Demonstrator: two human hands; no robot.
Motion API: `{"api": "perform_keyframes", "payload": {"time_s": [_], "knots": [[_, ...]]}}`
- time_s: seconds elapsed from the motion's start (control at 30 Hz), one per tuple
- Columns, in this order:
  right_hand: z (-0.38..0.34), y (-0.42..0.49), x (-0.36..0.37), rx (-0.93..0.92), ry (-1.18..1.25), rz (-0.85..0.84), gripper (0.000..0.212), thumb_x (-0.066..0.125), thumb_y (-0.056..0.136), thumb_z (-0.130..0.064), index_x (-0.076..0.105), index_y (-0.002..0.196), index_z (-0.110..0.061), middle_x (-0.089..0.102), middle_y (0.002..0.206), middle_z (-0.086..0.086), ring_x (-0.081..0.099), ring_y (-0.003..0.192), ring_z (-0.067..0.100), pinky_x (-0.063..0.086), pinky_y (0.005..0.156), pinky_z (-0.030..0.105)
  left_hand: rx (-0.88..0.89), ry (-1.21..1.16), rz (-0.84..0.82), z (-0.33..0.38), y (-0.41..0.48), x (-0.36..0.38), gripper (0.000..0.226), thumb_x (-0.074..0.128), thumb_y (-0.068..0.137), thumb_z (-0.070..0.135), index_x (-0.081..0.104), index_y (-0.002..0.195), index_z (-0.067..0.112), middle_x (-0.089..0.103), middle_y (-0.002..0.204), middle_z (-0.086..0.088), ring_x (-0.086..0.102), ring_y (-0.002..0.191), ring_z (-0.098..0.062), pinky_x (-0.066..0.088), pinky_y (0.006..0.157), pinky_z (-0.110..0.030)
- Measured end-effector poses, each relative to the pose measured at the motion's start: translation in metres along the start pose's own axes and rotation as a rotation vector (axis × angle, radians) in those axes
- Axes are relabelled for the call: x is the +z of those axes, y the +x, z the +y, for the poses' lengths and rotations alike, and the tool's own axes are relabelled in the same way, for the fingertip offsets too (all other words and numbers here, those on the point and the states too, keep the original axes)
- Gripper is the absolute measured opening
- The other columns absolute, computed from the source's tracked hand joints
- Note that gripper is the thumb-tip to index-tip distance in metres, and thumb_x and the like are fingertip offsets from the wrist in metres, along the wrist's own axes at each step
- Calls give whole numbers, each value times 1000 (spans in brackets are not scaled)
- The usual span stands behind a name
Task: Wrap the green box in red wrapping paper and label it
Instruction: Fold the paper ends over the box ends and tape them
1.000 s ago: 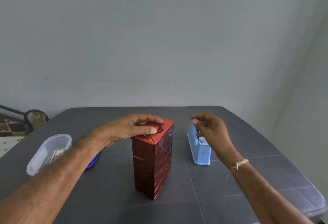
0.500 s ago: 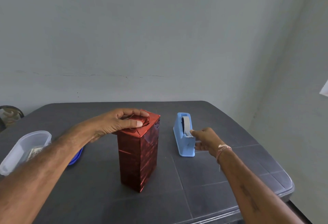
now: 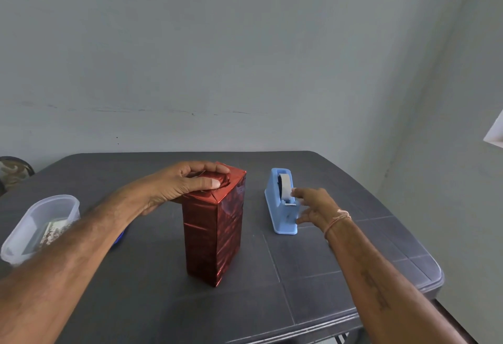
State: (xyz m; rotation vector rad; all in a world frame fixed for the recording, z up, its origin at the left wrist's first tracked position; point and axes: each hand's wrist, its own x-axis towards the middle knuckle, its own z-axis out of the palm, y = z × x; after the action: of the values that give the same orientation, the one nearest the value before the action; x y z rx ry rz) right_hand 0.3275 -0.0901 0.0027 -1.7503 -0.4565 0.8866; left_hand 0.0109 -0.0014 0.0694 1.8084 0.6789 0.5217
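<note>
The box (image 3: 215, 234) stands upright in the middle of the dark grey table (image 3: 340, 275), fully covered in shiny red wrapping paper. My left hand (image 3: 179, 183) lies on its top and presses the folded paper flaps down with fingers and thumb. To the right stands a light blue tape dispenser (image 3: 280, 215) with a roll of tape (image 3: 284, 183). My right hand (image 3: 315, 207) reaches to it, one fingertip touching the tape near the cutter and the other fingers spread beside the dispenser's body. No label is in view.
A clear plastic container (image 3: 40, 223) with something inside sits at the table's left, and a blue lid (image 3: 118, 237) peeks out under my left forearm. The table's rounded corner and edge are at the right. A grey wall stands behind.
My right hand has dropped from the air down to the tape dispenser and now touches the tape. My left hand stays pressed on the box top. The view has shifted right.
</note>
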Motion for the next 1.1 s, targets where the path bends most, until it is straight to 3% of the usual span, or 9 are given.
{"api": "perform_keyframes", "payload": {"time_s": [0.07, 0.23, 0.5, 0.63, 0.77, 1.1], "knots": [[4, -2, 1, -7, 24, 17, 54, 74, 89, -9, 52, 136, 5, 50, 139, 21, 52, 127, 45, 53, 88, 71, -3, -6, 3, 0, -1, 0, 33, 74, 88, 27, 74, 119, 38, 69, 117, 33, 69, 104, 2, 51, 83, -14], [13, -10, 4, -50, 76, 42, 49, 72, 89, -14, 53, 131, 3, 54, 131, 19, 58, 118, 39, 59, 85, 59, -8, -16, 4, 2, -2, 4, 31, 72, 92, 21, 74, 120, 36, 70, 110, 35, 70, 92, 6, 52, 71, -10], [28, -10, 14, -106, 88, 116, 13, 72, 92, -11, 65, 91, 0, 64, 115, 25, 63, 111, 38, 54, 98, 59, -22, -31, 9, 5, -5, 4, 32, 72, 91, 25, 74, 121, 36, 68, 116, 35, 71, 93, 4, 53, 67, -14], [31, -9, 12, -100, 54, 109, 17, 71, 93, -13, 67, 99, 4, 61, 120, 28, 61, 120, 46, 50, 103, 59, -42, -30, 15, 4, -6, 4, 31, 72, 92, 27, 74, 119, 40, 66, 118, 38, 71, 94, 2, 56, 70, -19], [28, 1, 5, -65, 61, 31, 34, 70, 93, -16, 64, 118, 6, 62, 123, 22, 64, 113, 38, 56, 99, 51, -53, -22, 15, 3, -5, 4, 31, 72, 91, 30, 74, 119, 43, 64, 122, 38, 70, 98, 0, 55, 77, -23], [34, 1, -9, -35, 143, -116, 42, 70, 95, -12, 57, 128, 10, 62, 125, 22, 68, 98, 29, 58, 93, 41, -99, -11, 19, 4, -5, 5, 35, 73, 84, 37, 73, 118, 47, 65, 122, 36, 69, 100, -5, 55, 80, -28]]}}
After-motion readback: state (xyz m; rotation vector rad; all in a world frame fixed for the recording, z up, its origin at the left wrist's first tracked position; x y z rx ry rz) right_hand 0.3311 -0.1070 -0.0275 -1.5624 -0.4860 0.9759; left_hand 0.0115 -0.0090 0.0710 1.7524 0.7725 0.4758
